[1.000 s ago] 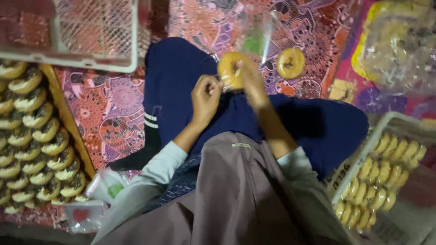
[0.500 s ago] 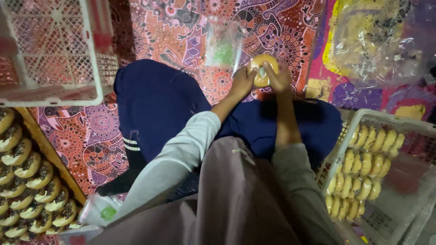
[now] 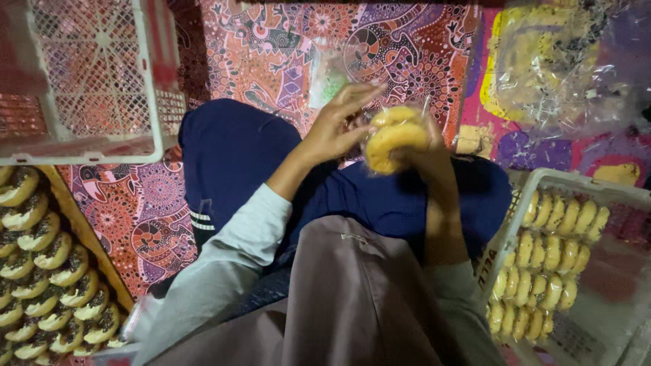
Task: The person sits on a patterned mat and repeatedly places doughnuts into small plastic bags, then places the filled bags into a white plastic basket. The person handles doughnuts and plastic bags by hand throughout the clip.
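One head-worn camera looks steeply down, close over the lap.
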